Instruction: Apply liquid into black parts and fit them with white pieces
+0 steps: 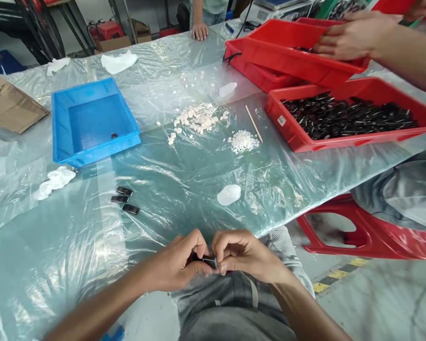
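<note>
Over my lap, just off the table's front edge, my left hand (188, 265) is closed around a small black part (206, 260). My right hand (239, 255) pinches at the right end of that same part, where something small and pale shows between the fingertips. Three black parts (119, 199) lie on the plastic-covered table (170, 189) to the left. Farther back are a pile of cream-coloured pieces (200, 118), a pile of small clear pieces (243, 141) and a thin wooden stick (253, 123). A whitish oval piece (229, 194) lies nearer my hands.
A blue tray (95, 123) with one small dark part stands at the left. At the right, a red tray (355, 140) holds many black parts, beside stacked red trays (291, 57) where another person's hand reaches in. A red stool (369, 232) stands at right.
</note>
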`<state>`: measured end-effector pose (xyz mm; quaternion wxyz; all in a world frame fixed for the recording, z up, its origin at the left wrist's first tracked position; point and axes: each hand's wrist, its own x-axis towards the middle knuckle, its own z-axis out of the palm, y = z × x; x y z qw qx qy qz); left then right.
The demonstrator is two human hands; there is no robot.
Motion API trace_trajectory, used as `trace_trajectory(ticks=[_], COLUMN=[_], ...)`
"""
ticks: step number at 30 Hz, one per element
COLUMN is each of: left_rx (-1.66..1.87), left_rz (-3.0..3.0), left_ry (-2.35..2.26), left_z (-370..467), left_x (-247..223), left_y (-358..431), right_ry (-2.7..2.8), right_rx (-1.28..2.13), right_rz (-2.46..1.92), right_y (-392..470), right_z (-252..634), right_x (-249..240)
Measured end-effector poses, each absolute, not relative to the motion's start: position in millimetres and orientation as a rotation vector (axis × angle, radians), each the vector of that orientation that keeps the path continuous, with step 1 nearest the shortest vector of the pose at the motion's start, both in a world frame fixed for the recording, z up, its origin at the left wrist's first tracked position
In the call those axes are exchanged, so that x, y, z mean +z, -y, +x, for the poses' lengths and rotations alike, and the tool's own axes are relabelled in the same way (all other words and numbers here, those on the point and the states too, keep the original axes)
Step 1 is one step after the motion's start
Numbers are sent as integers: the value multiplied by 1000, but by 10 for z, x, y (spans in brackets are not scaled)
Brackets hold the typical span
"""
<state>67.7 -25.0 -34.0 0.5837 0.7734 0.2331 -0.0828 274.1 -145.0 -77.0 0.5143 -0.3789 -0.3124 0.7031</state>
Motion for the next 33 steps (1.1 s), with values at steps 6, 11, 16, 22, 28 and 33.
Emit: trace_trajectory(ticks=[6,11,16,22,28,33], left_rx=[-189,-161,-149,-273,-45,159], left_rz=[1804,1799,1805,1780,1769,1761], left_ry=[-518,-461,-415,-534,-669,-877], left_z=[727,702,670,665,655,660], left_x=[-230,-279,-326,-281,-439,-496], left_y=[298,352,392,345,326,294], right_ry=[641,668,688,852,1023,844], right_rx=[1963,2068,2097,1823,1153,657], right_rz=[-894,-891,-897,-959,-1149,-1470], right_y=[1415,1407,1360,1424,1276,904], right_z=[2789,2837,2833,2858,3729,4160], right_x=[-713,-684,-691,-630,-487,-412])
